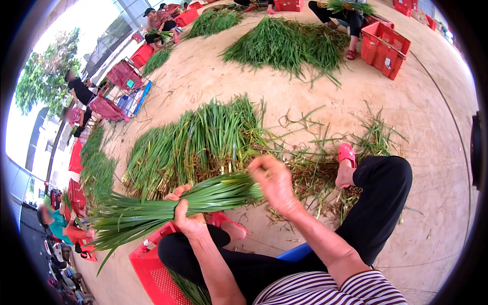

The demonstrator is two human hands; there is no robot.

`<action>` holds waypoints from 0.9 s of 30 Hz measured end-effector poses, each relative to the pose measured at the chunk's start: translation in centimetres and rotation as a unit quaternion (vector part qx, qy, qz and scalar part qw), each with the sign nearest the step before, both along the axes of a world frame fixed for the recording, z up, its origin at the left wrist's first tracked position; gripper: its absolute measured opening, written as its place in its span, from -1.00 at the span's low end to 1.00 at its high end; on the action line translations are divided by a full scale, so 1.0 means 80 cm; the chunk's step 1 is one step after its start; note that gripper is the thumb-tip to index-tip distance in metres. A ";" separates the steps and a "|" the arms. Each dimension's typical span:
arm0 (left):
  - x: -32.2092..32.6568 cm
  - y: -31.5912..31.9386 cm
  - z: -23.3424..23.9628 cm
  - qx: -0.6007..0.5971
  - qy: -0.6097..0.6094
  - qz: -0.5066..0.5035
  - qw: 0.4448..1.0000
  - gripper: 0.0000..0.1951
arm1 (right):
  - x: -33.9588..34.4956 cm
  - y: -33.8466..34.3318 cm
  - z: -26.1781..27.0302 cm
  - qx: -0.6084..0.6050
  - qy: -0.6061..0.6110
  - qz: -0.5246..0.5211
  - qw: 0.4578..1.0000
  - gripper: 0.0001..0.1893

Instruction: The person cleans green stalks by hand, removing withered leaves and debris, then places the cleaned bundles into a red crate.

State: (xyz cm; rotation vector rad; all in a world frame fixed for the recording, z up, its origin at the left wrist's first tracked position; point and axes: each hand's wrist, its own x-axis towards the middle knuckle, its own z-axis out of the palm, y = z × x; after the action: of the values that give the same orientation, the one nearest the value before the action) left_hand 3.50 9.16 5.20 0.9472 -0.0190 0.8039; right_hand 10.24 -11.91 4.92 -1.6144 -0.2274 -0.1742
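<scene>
A thick bunch of green Chinese chives lies across my left hand, whose fingers and thumb wrap its middle. The loose leaf tips fan out to the left, above a red plastic crate. My right hand is at the stem end of the bunch, fingers curled and blurred. Whether it pinches anything is unclear. Just beyond the bunch, a long pile of chives rests on the floor, pale stem ends towards me. Brown trimmings and loose leaves are scattered right of that pile.
By my left knee stands the red plastic crate with more chives in it. My pink clogs flank the trimmings. Another chive heap lies farther off, near a seated person and a red crate. Several people sit at left.
</scene>
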 end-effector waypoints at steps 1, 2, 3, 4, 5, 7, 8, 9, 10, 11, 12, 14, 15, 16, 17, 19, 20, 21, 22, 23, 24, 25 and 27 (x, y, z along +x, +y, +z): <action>0.002 0.005 -0.001 -0.012 -0.016 -0.003 1.000 -0.77 | 0.014 -0.015 -0.014 0.074 0.029 -0.049 0.996 -0.95; 0.001 0.015 0.000 -0.021 -0.034 0.001 0.999 -0.78 | 0.025 -0.027 -0.022 0.162 0.064 -0.076 0.982 -0.92; -0.003 0.024 0.002 -0.028 -0.052 0.006 0.998 -0.79 | 0.033 -0.042 -0.033 0.142 0.036 -0.112 0.983 -0.89; -0.005 0.031 0.003 -0.032 -0.060 0.008 0.998 -0.80 | 0.033 -0.053 -0.028 0.142 0.035 -0.131 0.981 -0.89; -0.007 0.038 0.002 -0.051 -0.070 0.011 0.996 -0.80 | 0.032 -0.058 -0.021 0.143 0.034 -0.149 0.978 -0.88; -0.005 0.048 -0.001 -0.088 -0.090 0.006 0.992 -0.81 | 0.032 -0.059 -0.019 0.083 0.073 -0.066 0.992 -0.86; -0.007 0.052 -0.003 -0.096 -0.081 0.020 0.992 -0.84 | 0.031 -0.059 -0.018 0.054 0.092 -0.023 0.994 -0.85; -0.006 0.051 -0.004 -0.120 -0.079 0.012 0.990 -0.84 | 0.028 -0.052 -0.013 0.004 0.166 0.011 0.986 -0.81; -0.004 0.048 -0.006 -0.144 -0.075 0.001 0.987 -0.84 | 0.028 -0.039 -0.028 0.043 0.143 0.019 0.989 -0.79; 0.000 0.045 -0.006 -0.169 -0.071 -0.010 0.983 -0.84 | 0.031 -0.029 -0.043 0.081 0.118 0.028 0.989 -0.77; -0.002 0.043 -0.008 -0.161 -0.080 -0.031 0.983 -0.84 | 0.029 -0.024 -0.034 0.014 0.132 0.034 0.991 -0.74; -0.004 0.050 -0.013 -0.164 -0.036 -0.063 0.984 -0.83 | 0.031 -0.013 -0.036 -0.047 0.102 0.017 0.993 -0.68; -0.004 0.049 -0.010 -0.165 -0.016 -0.078 0.983 -0.82 | 0.030 -0.012 -0.030 -0.069 0.096 0.037 0.992 -0.66; -0.004 0.047 -0.009 -0.173 -0.001 -0.076 0.982 -0.86 | 0.028 -0.013 -0.019 -0.091 0.089 0.057 0.990 -0.65; -0.003 0.043 -0.009 -0.180 0.015 -0.073 0.981 -0.90 | 0.028 -0.012 -0.013 -0.112 0.082 0.077 0.987 -0.63; -0.003 0.039 -0.009 -0.201 0.045 -0.078 0.975 -0.94 | 0.031 -0.011 -0.021 -0.134 0.048 0.087 0.986 -0.61; -0.002 0.042 -0.012 -0.214 0.060 -0.084 0.971 -0.93 | 0.031 -0.012 -0.023 -0.148 0.040 0.096 0.984 -0.61; -0.002 0.042 -0.013 -0.226 0.074 -0.090 0.967 -0.93 | 0.031 -0.012 -0.025 -0.161 0.032 0.104 0.981 -0.61; -0.002 0.042 -0.013 -0.230 0.085 -0.080 0.966 -0.93 | 0.030 -0.015 -0.018 -0.155 0.076 0.127 0.977 -0.66; -0.001 0.042 -0.014 -0.234 0.096 -0.069 0.965 -0.93 | 0.032 -0.012 -0.029 -0.070 0.107 0.143 0.981 -0.67; 0.001 0.040 -0.013 -0.239 0.105 -0.060 0.964 -0.92 | 0.034 -0.007 -0.037 0.015 0.136 0.158 0.978 -0.68; 0.002 0.039 -0.014 -0.242 0.113 -0.051 0.962 -0.93 | 0.036 -0.006 -0.044 0.100 0.164 0.170 0.967 -0.69; 0.003 0.041 -0.016 -0.250 0.127 -0.031 0.959 -0.92 | 0.033 -0.012 -0.042 0.181 0.190 0.194 0.945 -0.72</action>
State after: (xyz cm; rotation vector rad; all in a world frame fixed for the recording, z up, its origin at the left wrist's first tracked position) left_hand 3.75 12.41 3.89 0.5590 0.3628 0.5831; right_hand 12.89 -12.89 1.58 -1.1797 -0.1968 0.3799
